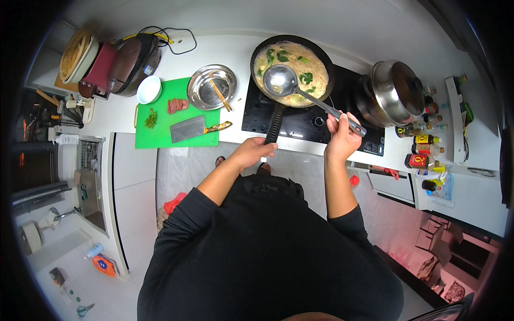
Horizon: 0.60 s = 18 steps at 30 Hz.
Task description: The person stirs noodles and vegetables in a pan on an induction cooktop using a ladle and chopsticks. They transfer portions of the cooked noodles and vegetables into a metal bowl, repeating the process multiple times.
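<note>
My left hand [257,152] grips the end of the black ribbed handle of a frying pan [275,120]. The pan sits on a black glass cooktop [297,124] and holds noodles in pale broth [317,76] with dark green leaves. In my right hand [343,136] is the long handle of a stainless steel ladle [280,80]. Its round bowl is over the noodles at the pan's near left side, with a little liquid in it. I cannot tell whether the bowl touches the broth.
Left of the cooktop, a steel bowl [194,90] with chopsticks overlaps a green cutting board [160,138] bearing a cleaver [188,129], sliced meat [177,105] and chopped greens [151,119]. A white bowl [149,90] is beside them. A steel steamer pot [395,94] and several sauce bottles [421,160] stand right.
</note>
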Each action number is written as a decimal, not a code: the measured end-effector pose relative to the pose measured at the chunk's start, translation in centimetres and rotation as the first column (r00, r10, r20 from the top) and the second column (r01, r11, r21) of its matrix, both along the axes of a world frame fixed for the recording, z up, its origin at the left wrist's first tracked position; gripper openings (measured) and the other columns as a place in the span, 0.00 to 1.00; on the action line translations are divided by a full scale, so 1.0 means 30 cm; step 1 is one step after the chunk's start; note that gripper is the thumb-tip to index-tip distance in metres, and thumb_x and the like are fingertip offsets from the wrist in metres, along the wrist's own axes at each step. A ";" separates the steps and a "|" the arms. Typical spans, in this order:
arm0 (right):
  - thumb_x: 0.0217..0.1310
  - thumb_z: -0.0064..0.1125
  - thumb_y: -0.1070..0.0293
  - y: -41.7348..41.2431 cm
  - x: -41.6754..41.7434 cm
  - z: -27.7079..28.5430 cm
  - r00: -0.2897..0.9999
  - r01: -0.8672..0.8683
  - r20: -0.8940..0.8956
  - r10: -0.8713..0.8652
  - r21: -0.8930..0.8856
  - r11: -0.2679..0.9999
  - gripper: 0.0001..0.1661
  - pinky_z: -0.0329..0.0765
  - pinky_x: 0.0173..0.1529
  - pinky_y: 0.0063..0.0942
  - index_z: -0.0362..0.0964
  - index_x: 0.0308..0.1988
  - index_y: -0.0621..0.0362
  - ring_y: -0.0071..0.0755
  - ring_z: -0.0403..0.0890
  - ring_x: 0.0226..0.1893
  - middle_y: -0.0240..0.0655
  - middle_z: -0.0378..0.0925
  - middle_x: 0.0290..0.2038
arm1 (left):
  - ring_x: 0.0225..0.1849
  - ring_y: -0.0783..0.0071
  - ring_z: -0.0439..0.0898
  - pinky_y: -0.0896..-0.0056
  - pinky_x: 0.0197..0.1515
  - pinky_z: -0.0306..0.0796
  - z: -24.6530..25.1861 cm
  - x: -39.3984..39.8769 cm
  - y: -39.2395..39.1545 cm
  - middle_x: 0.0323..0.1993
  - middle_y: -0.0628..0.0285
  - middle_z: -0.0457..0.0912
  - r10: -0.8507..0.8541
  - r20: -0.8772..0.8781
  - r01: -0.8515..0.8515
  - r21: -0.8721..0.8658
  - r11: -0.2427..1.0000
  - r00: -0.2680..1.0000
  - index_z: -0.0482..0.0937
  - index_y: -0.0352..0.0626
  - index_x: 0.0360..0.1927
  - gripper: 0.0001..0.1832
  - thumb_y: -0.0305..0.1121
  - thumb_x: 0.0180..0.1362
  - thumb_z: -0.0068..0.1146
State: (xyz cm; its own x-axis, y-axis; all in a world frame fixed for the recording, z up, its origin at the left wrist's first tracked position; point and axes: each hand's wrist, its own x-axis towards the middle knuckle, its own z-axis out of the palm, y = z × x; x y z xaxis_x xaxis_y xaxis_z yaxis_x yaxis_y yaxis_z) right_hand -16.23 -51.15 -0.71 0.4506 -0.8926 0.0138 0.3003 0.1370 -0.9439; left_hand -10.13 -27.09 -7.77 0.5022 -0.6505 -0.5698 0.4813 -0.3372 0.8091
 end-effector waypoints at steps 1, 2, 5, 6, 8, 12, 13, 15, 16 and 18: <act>0.69 0.57 0.77 0.010 0.007 0.024 1.000 -0.012 -0.005 0.012 -0.008 1.000 0.15 0.89 0.35 0.28 0.68 0.51 0.73 0.41 0.88 0.34 0.54 0.81 0.44 | 0.40 0.81 0.80 0.77 0.47 0.71 -0.008 0.001 0.011 0.37 0.67 0.85 -0.002 0.006 0.002 -0.006 1.000 1.000 0.81 0.38 0.49 0.19 0.45 0.66 0.63; 0.69 0.57 0.77 0.023 0.019 0.052 0.999 -0.032 -0.001 0.032 -0.008 0.999 0.15 0.89 0.35 0.28 0.68 0.51 0.73 0.41 0.88 0.34 0.54 0.81 0.44 | 0.40 0.81 0.79 0.77 0.47 0.71 -0.015 -0.003 0.028 0.38 0.66 0.84 0.037 0.044 -0.038 0.014 0.999 0.998 0.79 0.37 0.53 0.22 0.45 0.65 0.63; 0.69 0.56 0.77 0.079 0.056 0.117 0.995 -0.102 0.019 0.102 -0.022 0.995 0.15 0.89 0.34 0.27 0.68 0.52 0.72 0.40 0.88 0.33 0.52 0.82 0.42 | 0.42 0.79 0.77 0.76 0.47 0.71 0.016 -0.010 0.104 0.43 0.64 0.83 0.123 0.138 -0.131 0.052 0.990 0.983 0.75 0.36 0.62 0.29 0.46 0.65 0.64; 0.69 0.56 0.76 0.108 0.074 0.136 0.992 -0.126 0.018 0.126 -0.011 0.992 0.15 0.89 0.34 0.27 0.69 0.52 0.71 0.42 0.89 0.34 0.52 0.82 0.43 | 0.42 0.78 0.77 0.76 0.47 0.71 0.031 -0.001 0.144 0.44 0.63 0.82 0.136 0.157 -0.147 0.055 0.988 0.978 0.73 0.36 0.64 0.31 0.47 0.65 0.64; 0.70 0.56 0.74 0.185 0.111 0.174 0.983 -0.182 0.021 0.182 0.005 0.983 0.15 0.89 0.35 0.26 0.68 0.53 0.70 0.44 0.89 0.35 0.52 0.82 0.44 | 0.44 0.77 0.77 0.74 0.48 0.71 0.063 0.009 0.241 0.45 0.63 0.81 0.177 0.188 -0.190 0.053 0.980 0.966 0.72 0.37 0.65 0.32 0.47 0.65 0.63; 0.68 0.57 0.75 0.417 0.211 0.257 0.950 -0.307 0.051 0.307 -0.002 0.952 0.14 0.90 0.35 0.28 0.69 0.51 0.71 0.42 0.88 0.31 0.47 0.81 0.39 | 0.51 0.68 0.79 0.68 0.56 0.71 0.106 0.011 0.506 0.49 0.54 0.81 0.330 0.171 -0.336 0.007 0.942 0.928 0.72 0.35 0.66 0.33 0.48 0.65 0.62; 0.69 0.57 0.74 0.487 0.233 0.267 0.937 -0.345 0.046 0.345 -0.006 0.939 0.15 0.89 0.34 0.27 0.68 0.51 0.71 0.42 0.89 0.31 0.47 0.80 0.39 | 0.50 0.70 0.78 0.69 0.55 0.70 0.115 0.002 0.587 0.48 0.57 0.81 0.381 0.166 -0.384 -0.014 0.923 0.910 0.72 0.35 0.66 0.32 0.47 0.65 0.61; 0.69 0.57 0.74 0.649 0.277 0.290 0.912 -0.408 0.045 0.408 -0.015 0.913 0.16 0.89 0.33 0.26 0.68 0.52 0.71 0.43 0.89 0.32 0.48 0.80 0.39 | 0.49 0.74 0.76 0.72 0.54 0.69 0.124 -0.032 0.758 0.46 0.61 0.81 0.478 0.150 -0.476 -0.055 0.878 0.865 0.71 0.36 0.65 0.30 0.44 0.67 0.60; 0.70 0.56 0.74 0.738 0.300 0.296 0.898 -0.437 0.038 0.437 -0.016 0.899 0.16 0.88 0.32 0.25 0.68 0.52 0.71 0.43 0.89 0.33 0.48 0.81 0.40 | 0.51 0.71 0.78 0.68 0.54 0.71 0.099 -0.052 0.857 0.49 0.55 0.81 0.522 0.173 -0.516 -0.085 0.852 0.835 0.71 0.34 0.65 0.32 0.46 0.66 0.61; 0.70 0.56 0.74 0.914 0.339 0.296 0.859 -0.509 0.050 0.509 -0.009 0.860 0.16 0.88 0.32 0.25 0.68 0.53 0.71 0.42 0.88 0.33 0.49 0.81 0.41 | 0.51 0.71 0.78 0.70 0.54 0.71 0.073 -0.115 1.049 0.48 0.56 0.82 0.609 0.157 -0.594 -0.137 0.793 0.777 0.72 0.34 0.65 0.30 0.44 0.66 0.61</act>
State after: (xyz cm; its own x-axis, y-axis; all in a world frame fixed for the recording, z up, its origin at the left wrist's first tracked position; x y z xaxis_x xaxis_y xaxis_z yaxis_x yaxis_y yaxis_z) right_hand -6.06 -23.73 8.16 0.8412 -0.5389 0.0444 0.2332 0.2875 -0.9289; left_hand -13.58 4.38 -5.57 0.8950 -0.2175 -0.3895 0.4062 0.0364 0.9131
